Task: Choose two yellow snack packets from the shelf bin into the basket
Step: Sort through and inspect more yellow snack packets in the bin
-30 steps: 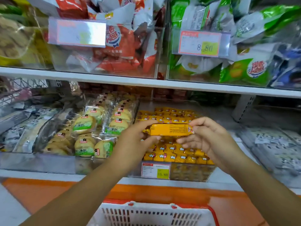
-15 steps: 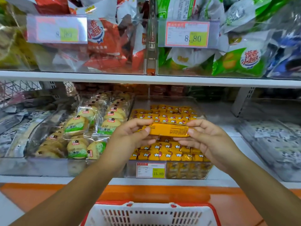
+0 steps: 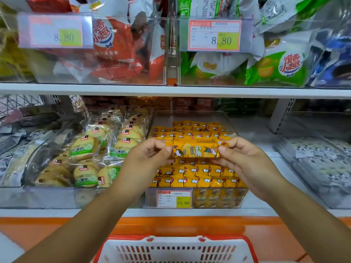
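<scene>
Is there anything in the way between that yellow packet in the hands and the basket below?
Nothing visible. The left hand and right hand pinch the yellow packet over the bin; the basket lies open below, nearer the person.

Glossy yellow foil snack packet (image 3: 196, 149), centre; clear smooth plastic shelf bin (image 3: 233, 200) beneath — glossy walls; perforated white-and-red plastic basket (image 3: 176, 249), bottom edge — matt.
</scene>
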The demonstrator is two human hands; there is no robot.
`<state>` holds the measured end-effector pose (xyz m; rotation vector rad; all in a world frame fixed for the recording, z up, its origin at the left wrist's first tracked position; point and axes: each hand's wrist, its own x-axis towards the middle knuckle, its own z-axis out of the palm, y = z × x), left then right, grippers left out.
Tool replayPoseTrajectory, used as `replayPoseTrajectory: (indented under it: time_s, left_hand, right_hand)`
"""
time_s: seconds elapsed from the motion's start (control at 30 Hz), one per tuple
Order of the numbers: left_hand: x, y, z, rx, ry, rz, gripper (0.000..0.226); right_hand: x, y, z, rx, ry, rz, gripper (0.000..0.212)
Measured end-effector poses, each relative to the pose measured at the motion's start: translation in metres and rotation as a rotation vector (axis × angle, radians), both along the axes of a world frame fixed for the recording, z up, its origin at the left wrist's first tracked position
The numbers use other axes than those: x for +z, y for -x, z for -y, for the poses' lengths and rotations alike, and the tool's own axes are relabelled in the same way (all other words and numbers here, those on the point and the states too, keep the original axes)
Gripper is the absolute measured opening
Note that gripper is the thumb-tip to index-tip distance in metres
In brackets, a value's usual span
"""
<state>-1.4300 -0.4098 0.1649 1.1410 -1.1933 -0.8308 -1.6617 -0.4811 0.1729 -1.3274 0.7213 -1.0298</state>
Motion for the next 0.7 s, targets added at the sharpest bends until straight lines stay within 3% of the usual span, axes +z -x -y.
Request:
replayPoseTrajectory:
  time_s: [0.1, 0.2, 0.27, 0.37, 0.43, 0.57, 0.7]
  left_hand:
    - [0.0004, 0.0059, -0.0006, 0.002, -0.020, -0.015, 0.033]
    - [0.0009, 0.0087, -0.0009, 0.014, 0.001, -0.066, 0.011]
    - [0.0028, 0.0087, -0.0024, 0.025, 0.021, -0.115, 0.010]
    - [0.0062, 0.0093, -0.0041, 0.043, 0.019, -0.118, 0.008]
    - [0.0066, 0.0093, -0.0042, 0.063, 0.001, -0.118, 0.010]
    - [0.0077, 0.0058, -0.0027, -0.003, -0.021, -0.176, 0.031]
    - [0.0062, 0.0032, -0.0014, 0.005, -0.026, -0.192, 0.032]
  right_hand:
    - [-0.0006, -0.0036, -0.0023, 0.021, -0.014, 0.095, 0.008]
    - [-0.0032, -0.0053, -0.0032, -0.061, 0.015, 0.091, 0.014]
    - [-0.0038, -0.0070, -0.0045, -0.111, 0.055, 0.074, 0.025]
    - [-0.0033, -0.0104, -0.0083, -0.111, 0.099, 0.051, 0.011]
    - [-0.0022, -0.0110, -0.0101, -0.090, 0.091, 0.026, 0.015]
    - [-0.0009, -0.0101, -0.0102, -0.042, 0.046, 0.009, 0.044]
    - [0.0000, -0.0093, -0.0088, -0.023, 0.013, 0.053, 0.040]
